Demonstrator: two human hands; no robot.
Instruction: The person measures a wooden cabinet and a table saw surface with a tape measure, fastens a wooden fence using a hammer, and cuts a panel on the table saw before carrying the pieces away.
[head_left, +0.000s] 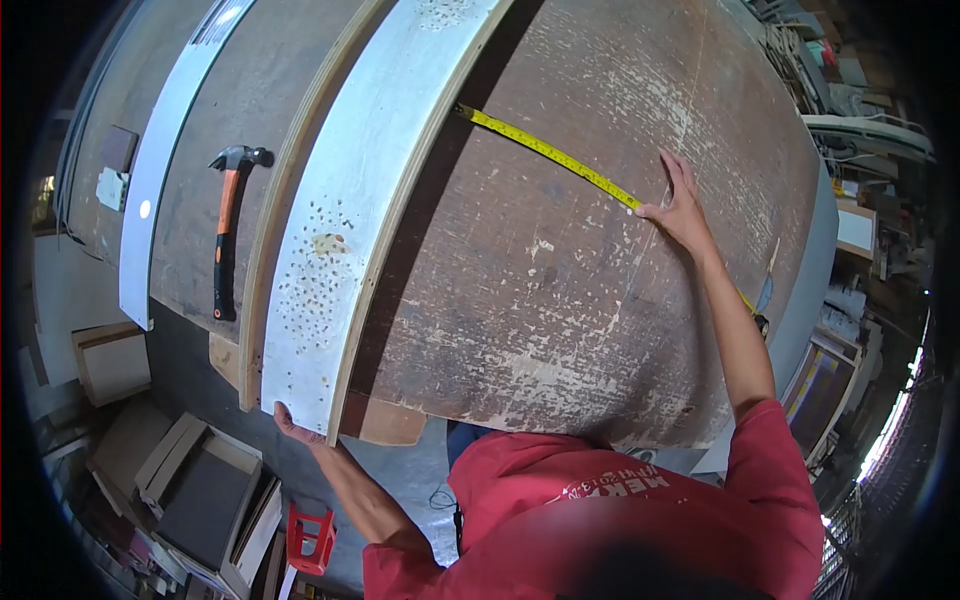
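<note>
A long white board (340, 190) with many small holes lies across the worn brown tabletop (480, 290). My left hand (300, 430) grips its near end, thumb at the edge and the other fingers partly hidden below. From the board's right side a yellow tape measure (550, 152) runs out over the tabletop. My right hand (680, 208) rests at the tape, thumb touching it and fingers stretched out. A further bit of yellow tape and a dark case (762, 325) show beyond my right forearm.
A hammer (228, 235) with an orange and black handle lies left of the board. Farther left is a narrow white strip (165, 170). A red plastic stool (310, 540) and stacked panels (205, 500) stand on the floor; stacked materials (830, 380) line the right side.
</note>
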